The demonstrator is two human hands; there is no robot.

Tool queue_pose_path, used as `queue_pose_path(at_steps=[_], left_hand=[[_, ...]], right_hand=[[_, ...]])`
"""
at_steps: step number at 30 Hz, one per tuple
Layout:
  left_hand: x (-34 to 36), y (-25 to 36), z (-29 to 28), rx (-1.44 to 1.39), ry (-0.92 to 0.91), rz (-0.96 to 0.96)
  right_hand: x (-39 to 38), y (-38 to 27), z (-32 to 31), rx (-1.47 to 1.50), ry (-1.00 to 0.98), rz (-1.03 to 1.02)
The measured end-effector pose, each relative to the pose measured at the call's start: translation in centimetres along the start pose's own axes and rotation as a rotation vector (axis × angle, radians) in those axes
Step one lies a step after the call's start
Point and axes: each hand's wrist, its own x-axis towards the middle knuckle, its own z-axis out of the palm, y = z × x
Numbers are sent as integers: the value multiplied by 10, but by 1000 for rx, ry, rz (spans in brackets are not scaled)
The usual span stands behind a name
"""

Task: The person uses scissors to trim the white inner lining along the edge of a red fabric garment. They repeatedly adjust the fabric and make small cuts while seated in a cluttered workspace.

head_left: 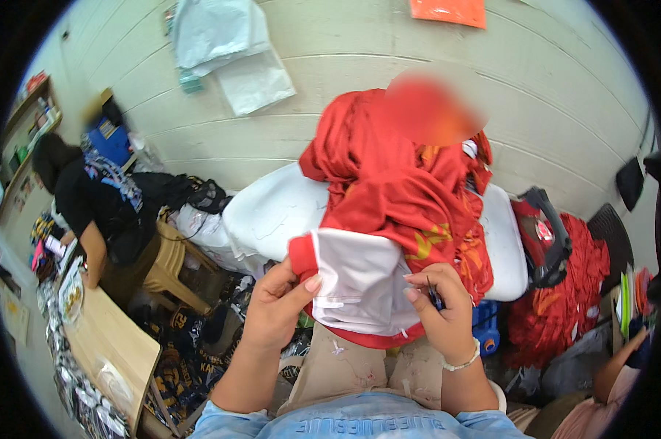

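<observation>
My left hand (pixel 275 307) pinches the red edge of a red garment (pixel 378 192) turned partly inside out, so that its white inner side (pixel 359 272) faces up over my lap. On the other side of this white panel is my right hand (pixel 446 311), its fingers closed around small dark thread snips (pixel 436 298), mostly hidden in the palm. The right fingertips are at the white cloth's edge; whether they grip it I cannot tell. A pile of similar red garments (pixel 352 139) with yellow and orange print lies just beyond, on a white table (pixel 275 212).
A person in black (pixel 100 197) works at a wooden table (pixel 118 344) on the left, beside a beige plastic chair (pixel 173 274). More red garments (pixel 557 311) are heaped at right, below a dark-framed container (pixel 546 238). Another person's arm (pixel 619 362) shows at lower right.
</observation>
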Motion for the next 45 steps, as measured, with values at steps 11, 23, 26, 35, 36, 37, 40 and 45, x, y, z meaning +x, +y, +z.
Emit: queue_pose_path(at_steps=[11, 23, 26, 35, 36, 37, 40, 45], left_hand=[[8, 42, -47, 1259, 85, 818], [6, 38, -63, 1343, 246, 741], [6, 33, -69, 1313, 206, 716], [9, 18, -63, 966, 450, 688], [11, 18, -62, 978, 454, 703], [11, 18, -61, 980, 455, 714], [13, 15, -57, 973, 454, 688], [22, 10, -53, 1131, 388, 548]], right_hand=[[62, -32, 57, 226, -226, -68], [60, -34, 58, 421, -471, -4], [50, -31, 55, 563, -646, 50], [19, -16, 87, 681, -758, 250], [19, -16, 89, 719, -739, 298], [17, -17, 90, 700, -695, 299], [20, -19, 87, 631, -586, 310], [37, -11, 66, 510, -400, 92]])
